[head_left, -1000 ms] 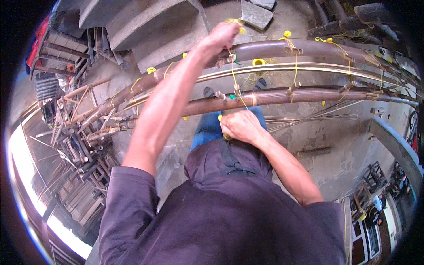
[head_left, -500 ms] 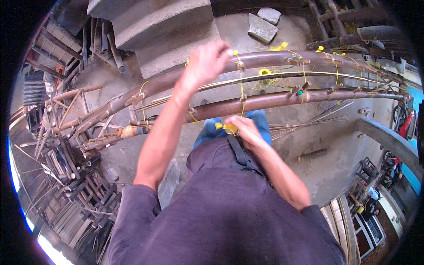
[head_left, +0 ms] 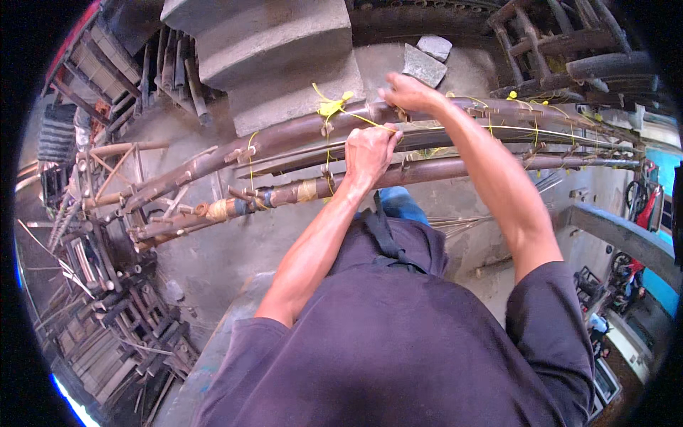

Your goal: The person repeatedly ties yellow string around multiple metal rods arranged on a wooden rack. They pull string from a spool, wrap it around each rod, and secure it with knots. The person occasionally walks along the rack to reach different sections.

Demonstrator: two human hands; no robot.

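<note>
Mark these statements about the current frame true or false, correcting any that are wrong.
1. A yellow string reaches the left hand. True.
2. The right hand is closer to the person's torso than the left hand. False: the left hand is closer.
3. The near pole has tan wrapping toward its left end. True.
4. The stone slabs lie between the two poles. False: they lie beyond the far pole.
5. The person's shirt is white. False: it is dark purple.
</note>
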